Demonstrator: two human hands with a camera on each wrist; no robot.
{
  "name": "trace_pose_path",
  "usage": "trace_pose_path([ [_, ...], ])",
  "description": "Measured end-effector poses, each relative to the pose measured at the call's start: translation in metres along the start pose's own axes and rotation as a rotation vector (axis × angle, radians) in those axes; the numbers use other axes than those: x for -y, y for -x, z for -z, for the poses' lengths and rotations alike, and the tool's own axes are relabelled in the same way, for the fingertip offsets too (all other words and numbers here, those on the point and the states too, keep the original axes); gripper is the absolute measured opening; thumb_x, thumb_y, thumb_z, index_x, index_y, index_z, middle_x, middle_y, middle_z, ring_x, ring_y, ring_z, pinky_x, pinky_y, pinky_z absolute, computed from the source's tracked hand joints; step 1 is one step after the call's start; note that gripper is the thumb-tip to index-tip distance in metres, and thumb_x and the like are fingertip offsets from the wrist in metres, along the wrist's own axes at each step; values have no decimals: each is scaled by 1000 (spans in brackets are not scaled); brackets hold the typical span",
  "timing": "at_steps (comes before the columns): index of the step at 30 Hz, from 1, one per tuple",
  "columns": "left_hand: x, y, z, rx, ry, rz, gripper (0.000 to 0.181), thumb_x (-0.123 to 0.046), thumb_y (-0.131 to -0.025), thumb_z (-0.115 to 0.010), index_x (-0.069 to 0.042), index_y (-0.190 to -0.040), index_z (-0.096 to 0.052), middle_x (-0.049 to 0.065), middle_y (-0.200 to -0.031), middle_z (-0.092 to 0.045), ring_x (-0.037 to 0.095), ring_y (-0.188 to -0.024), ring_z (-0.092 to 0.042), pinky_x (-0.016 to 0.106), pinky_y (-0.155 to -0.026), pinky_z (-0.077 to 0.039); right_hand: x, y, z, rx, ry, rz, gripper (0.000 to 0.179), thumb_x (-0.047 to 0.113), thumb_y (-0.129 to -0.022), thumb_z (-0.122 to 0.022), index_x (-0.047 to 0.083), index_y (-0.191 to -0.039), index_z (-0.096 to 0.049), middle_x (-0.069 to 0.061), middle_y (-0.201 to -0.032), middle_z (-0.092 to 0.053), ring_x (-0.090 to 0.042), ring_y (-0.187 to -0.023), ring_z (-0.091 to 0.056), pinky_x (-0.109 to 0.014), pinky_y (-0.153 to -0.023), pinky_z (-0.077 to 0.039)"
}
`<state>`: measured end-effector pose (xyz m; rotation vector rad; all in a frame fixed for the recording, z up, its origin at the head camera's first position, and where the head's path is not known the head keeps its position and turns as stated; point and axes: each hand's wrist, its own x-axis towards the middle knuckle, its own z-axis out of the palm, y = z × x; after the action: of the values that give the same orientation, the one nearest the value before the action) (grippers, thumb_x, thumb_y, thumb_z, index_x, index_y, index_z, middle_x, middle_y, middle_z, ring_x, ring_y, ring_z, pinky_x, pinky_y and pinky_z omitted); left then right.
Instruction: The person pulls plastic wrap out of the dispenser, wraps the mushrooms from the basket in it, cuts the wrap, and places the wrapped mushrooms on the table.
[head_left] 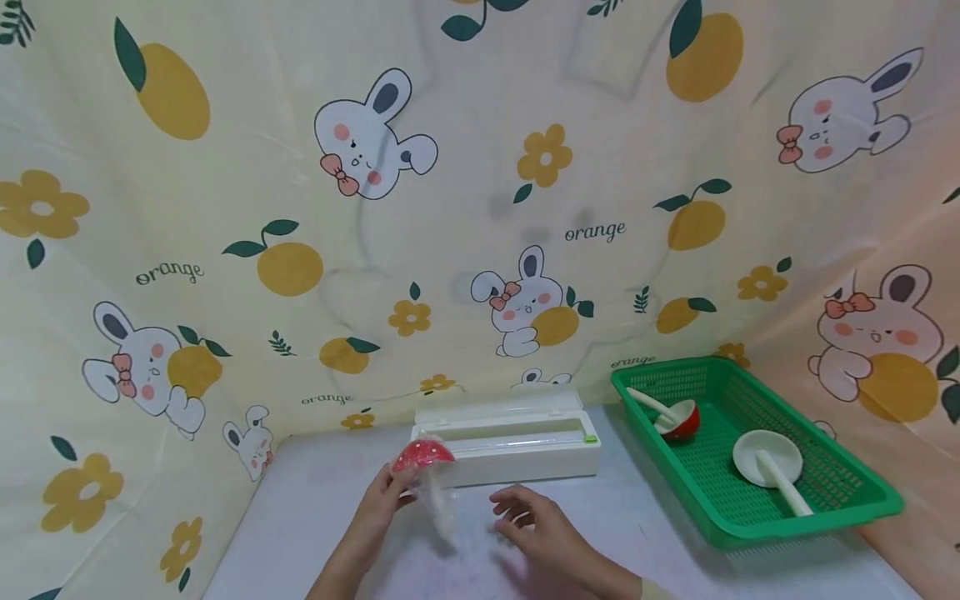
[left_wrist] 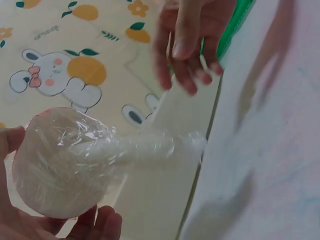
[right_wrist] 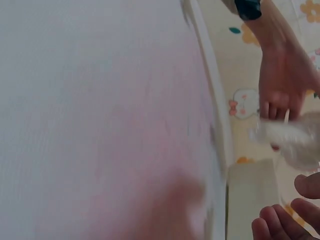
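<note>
My left hand (head_left: 377,505) grips a toy mushroom (head_left: 423,455) by its cap, thumb on one side and fingers on the other. The cap is red with white spots, and clear cling film wraps both it and the white stem. In the left wrist view the film (left_wrist: 90,135) looks crinkled over the pale underside and bunched along the stem. My right hand (head_left: 542,533) is apart from the mushroom, just right of its stem, with loosely bent fingers and nothing in them. Behind both hands sits a white cling film dispenser (head_left: 525,465), its lid raised and a green slider at the right end.
To the right stands a green plastic basket (head_left: 840,467) holding two more toy mushrooms, one red-capped (head_left: 681,421) and one (head_left: 765,458) showing its white underside. A patterned cloth (head_left: 480,192) hangs behind the white table (head_left: 300,500).
</note>
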<state>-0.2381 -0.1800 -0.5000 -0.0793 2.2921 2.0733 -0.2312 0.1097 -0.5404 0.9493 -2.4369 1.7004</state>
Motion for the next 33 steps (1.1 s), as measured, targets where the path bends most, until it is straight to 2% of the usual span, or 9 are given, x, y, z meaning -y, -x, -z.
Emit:
trace_pose_path([
  [6, -3, -1, 18, -78, -85, 2, 61, -47, -111, -56, 4, -144, -49, 22, -139, -59, 38, -128, -60, 60, -114, -46, -4, -1, 20, -65, 113, -2, 25, 6, -100, -76, 4, -124, -69, -16, -110, -75, -11, -95, -71, -30, -82, -61],
  [9, -5, -1, 26, -114, -129, 35, 71, -54, -109, -58, 2, -151, -45, 24, -142, -58, 41, -128, -60, 63, -116, -42, -6, 0, 31, -111, 175, 22, 24, 4, -100, -76, 6, -122, -69, -12, -107, -75, -11, -94, -71, -31, -82, -61],
  [13, -2, -5, 38, -149, -176, 58, 87, -58, -106, -60, 4, -160, -32, 31, -153, -50, 44, -133, -57, 63, -116, -43, -10, 0, 46, -169, 244, 57, 25, 3, -99, -77, 3, -122, -69, -5, -104, -74, -9, -93, -70, -31, -81, -62],
  [18, 3, -11, 54, -165, -244, 72, 95, -59, -106, -60, 8, -161, -21, 39, -157, -41, 49, -136, -54, 62, -115, -44, -15, -5, 62, -255, 323, 112, 29, -3, -93, -80, 4, -120, -71, -4, -100, -73, -8, -88, -68, -33, -76, -62],
  [22, 3, -18, 65, -175, -301, 75, 99, -62, -104, -60, 10, -160, -21, 40, -156, -39, 52, -139, -49, 64, -114, -44, -19, -11, 78, -345, 411, 145, 32, -6, -88, -84, 6, -115, -73, -2, -99, -73, -10, -86, -67, -36, -74, -61],
  [25, 3, -23, 72, -179, -342, 62, 98, -61, -104, -60, 11, -159, -23, 40, -155, -40, 54, -140, -46, 66, -113, -43, -22, -15, 91, -401, 483, 164, 33, -7, -85, -86, 5, -114, -74, -5, -102, -72, -15, -87, -67, -39, -75, -61],
  [28, 3, -30, 76, -183, -362, 43, 95, -59, -104, -61, 12, -158, -25, 40, -155, -40, 55, -141, -44, 66, -114, -42, -26, -19, 102, -434, 518, 156, 33, -7, -86, -86, 3, -114, -74, -8, -104, -72, -20, -89, -67, -40, -77, -61],
  [33, 7, -41, 83, -213, -398, 9, 92, -51, -105, -63, 16, -156, -27, 42, -151, -42, 55, -139, -46, 66, -113, -43, -35, -24, 117, -431, 533, 81, 29, -4, -90, -84, 3, -116, -75, -10, -109, -71, -26, -96, -68, -45, -81, -61],
])
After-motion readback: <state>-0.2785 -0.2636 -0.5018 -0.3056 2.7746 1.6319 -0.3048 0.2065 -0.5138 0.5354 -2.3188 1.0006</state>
